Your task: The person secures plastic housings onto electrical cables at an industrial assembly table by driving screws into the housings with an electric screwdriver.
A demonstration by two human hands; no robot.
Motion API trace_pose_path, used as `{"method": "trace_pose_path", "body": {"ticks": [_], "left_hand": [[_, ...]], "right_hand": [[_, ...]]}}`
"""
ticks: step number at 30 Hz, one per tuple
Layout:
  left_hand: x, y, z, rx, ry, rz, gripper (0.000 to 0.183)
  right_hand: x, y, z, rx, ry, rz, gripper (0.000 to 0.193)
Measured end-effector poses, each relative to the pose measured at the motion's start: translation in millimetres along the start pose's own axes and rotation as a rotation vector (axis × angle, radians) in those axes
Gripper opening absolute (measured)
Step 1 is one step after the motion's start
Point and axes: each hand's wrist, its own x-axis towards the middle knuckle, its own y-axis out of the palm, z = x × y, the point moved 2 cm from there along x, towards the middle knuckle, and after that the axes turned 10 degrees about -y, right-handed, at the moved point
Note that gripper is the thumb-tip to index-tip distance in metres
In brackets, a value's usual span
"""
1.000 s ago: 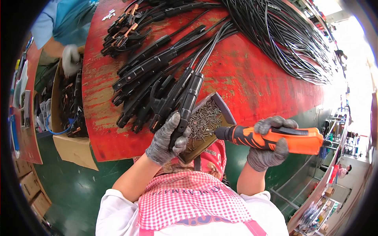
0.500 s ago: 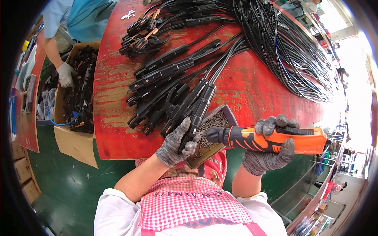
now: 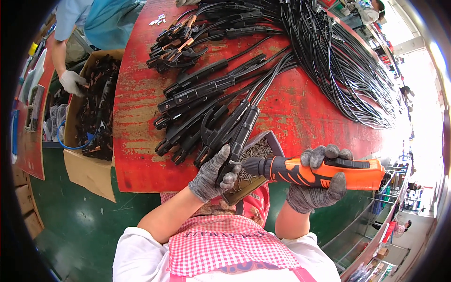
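My left hand (image 3: 209, 176), in a grey knit glove, is closed round the lower end of a black welding electrode holder (image 3: 245, 126). The holder slants up and away, its cable running to the far side. In my right hand (image 3: 310, 198), gloved alike, lies an orange and black cordless screwdriver (image 3: 293, 172), level and pointing left. Its bit (image 3: 235, 163) meets the holder's side beside my left fingers; whether a screw sits on the tip is too small to tell. Just behind, partly covered by hands and tool, is an open box (image 3: 277, 142) of small screws (image 3: 257, 150).
More black electrode holders (image 3: 197, 94) lie on the worn red table (image 3: 136, 155), their cables (image 3: 338, 70) bundled at the far right. Some show copper-coloured parts (image 3: 185, 44). On the left, a co-worker's gloved hand (image 3: 73, 82) is over a cardboard box (image 3: 89, 176) of dark parts.
The screwdriver's rear end has dipped slightly, with its bit still at the holder. My left hand keeps its grip. The co-worker's hand has moved up and left at the cardboard box.
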Motion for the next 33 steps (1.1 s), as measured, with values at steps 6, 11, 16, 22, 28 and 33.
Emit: {"method": "trace_pose_path", "body": {"ticks": [6,11,16,22,28,33], "left_hand": [[0,0,1,-0.059,-0.03,0.088,0.034],[0,-4,2,-0.024,-0.021,0.053,0.028],[-2,0,3,0.003,0.001,0.032,0.033],[2,0,5,0.019,0.006,-0.047,0.031],[5,2,6,0.08,0.071,-0.077,0.026],[5,0,2,0.086,0.116,-0.084,0.027]], "right_hand": [[-1,-3,2,-0.021,-0.021,-0.005,0.04],[-2,-1,4,-0.021,-0.004,-0.007,0.041],[-2,4,5,-0.09,0.014,0.046,0.04],[14,19,-5,-0.021,0.092,0.358,0.039],[19,45,-23,-0.001,0.215,0.579,0.044],[19,40,-32,0.06,0.196,0.547,0.044]]}}
